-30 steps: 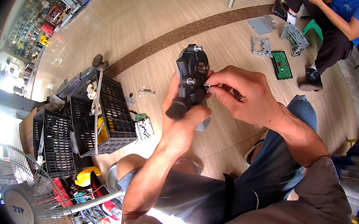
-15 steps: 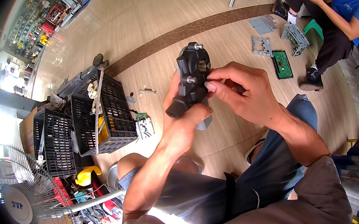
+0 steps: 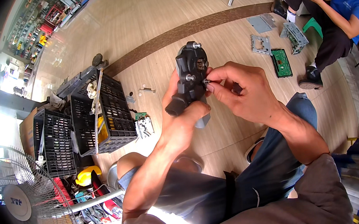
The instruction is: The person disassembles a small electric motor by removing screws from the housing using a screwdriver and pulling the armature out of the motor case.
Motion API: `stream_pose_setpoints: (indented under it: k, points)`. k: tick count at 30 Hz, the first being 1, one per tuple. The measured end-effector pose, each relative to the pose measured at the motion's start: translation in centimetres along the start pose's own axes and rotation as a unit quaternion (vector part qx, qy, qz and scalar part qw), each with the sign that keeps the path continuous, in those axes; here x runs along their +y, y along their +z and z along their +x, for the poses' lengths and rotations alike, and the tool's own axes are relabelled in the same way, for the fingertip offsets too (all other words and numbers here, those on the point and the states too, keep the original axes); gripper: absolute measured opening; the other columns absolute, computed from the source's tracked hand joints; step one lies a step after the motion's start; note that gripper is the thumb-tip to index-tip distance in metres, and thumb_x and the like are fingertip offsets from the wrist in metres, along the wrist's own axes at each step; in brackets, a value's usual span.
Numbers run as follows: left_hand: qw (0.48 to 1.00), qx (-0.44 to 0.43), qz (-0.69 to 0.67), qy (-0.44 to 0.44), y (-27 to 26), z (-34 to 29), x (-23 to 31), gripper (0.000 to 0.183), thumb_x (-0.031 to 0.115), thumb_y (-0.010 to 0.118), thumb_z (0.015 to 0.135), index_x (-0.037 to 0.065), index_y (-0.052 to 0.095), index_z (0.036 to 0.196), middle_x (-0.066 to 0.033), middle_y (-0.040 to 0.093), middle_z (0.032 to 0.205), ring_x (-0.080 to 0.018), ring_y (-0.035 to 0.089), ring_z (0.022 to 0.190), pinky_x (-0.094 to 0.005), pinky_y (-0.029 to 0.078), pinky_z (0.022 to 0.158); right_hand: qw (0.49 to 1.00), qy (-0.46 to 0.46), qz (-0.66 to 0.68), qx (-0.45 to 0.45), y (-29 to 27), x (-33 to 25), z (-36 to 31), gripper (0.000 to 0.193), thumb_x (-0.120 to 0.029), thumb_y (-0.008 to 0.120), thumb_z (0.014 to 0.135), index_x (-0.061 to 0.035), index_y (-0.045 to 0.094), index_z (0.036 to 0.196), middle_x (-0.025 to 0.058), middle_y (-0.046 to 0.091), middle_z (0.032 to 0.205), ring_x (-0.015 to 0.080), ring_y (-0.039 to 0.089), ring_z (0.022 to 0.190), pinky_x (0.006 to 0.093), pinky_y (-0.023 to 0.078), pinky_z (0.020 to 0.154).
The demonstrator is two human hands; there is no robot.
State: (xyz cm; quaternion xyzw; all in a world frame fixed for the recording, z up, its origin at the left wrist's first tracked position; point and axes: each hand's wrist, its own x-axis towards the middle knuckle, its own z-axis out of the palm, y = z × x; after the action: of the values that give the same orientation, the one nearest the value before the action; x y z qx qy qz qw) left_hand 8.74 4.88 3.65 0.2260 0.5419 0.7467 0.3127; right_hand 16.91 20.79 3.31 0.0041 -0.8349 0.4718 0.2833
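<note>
A black housing (image 3: 192,84) with several metal screws and a round stub at its lower end is held up in front of me. My left hand (image 3: 182,127) wraps around it from the left and below, thumb across its lower side. Against its right side, my right hand (image 3: 248,91) pinches a small dark screw-like part (image 3: 205,81) between thumb and forefinger. Some dark thing (image 3: 237,88) shows inside the curled fingers of that hand; its kind I cannot make out. A grey piece (image 3: 202,121) sticks out beneath the housing.
Black plastic crates (image 3: 104,116) stand at the left, near a fan (image 3: 19,203) and a yellow helmet-like object (image 3: 88,176). On the floor at the right lie a green circuit board (image 3: 282,63) and metal frames (image 3: 261,45). A person in blue (image 3: 347,9) sits beyond them, holding a phone.
The right thumb and forefinger have shifted slightly, and the small part between them now shows. The housing has barely moved in my left hand.
</note>
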Motion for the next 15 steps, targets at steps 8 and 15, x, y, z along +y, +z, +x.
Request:
stream_pose_setpoints:
  k: [8, 15]
  points:
    - [0.999, -0.008, -0.025, -0.022, -0.18, 0.07, 0.29, 0.067, -0.007, 0.056, 0.07, 0.005, 0.05, 0.135, -0.0082, 0.062, 0.117, -0.0184, 0.059, 0.1, -0.032, 0.049, 0.088, 0.998, -0.055, -0.017, 0.015, 0.39, 0.41, -0.11, 0.013, 0.002, 0.066, 0.087, -0.0024, 0.065, 0.099, 0.0101, 0.068, 0.087, 0.0213, 0.071, 0.07, 0.0295, 0.055, 0.058]
    - [0.999, -0.004, -0.03, -0.014, -0.13, -0.02, 0.42, 0.067, -0.007, 0.055, 0.07, 0.006, 0.05, 0.136, -0.0079, 0.062, 0.114, -0.0184, 0.059, 0.099, -0.0316, 0.049, 0.085, 0.999, -0.038, 0.016, 0.008, 0.49, -0.03, -0.1, 0.014, 0.003, 0.064, 0.088, -0.0015, 0.065, 0.102, 0.0102, 0.068, 0.089, 0.0199, 0.073, 0.077, 0.0277, 0.056, 0.06]
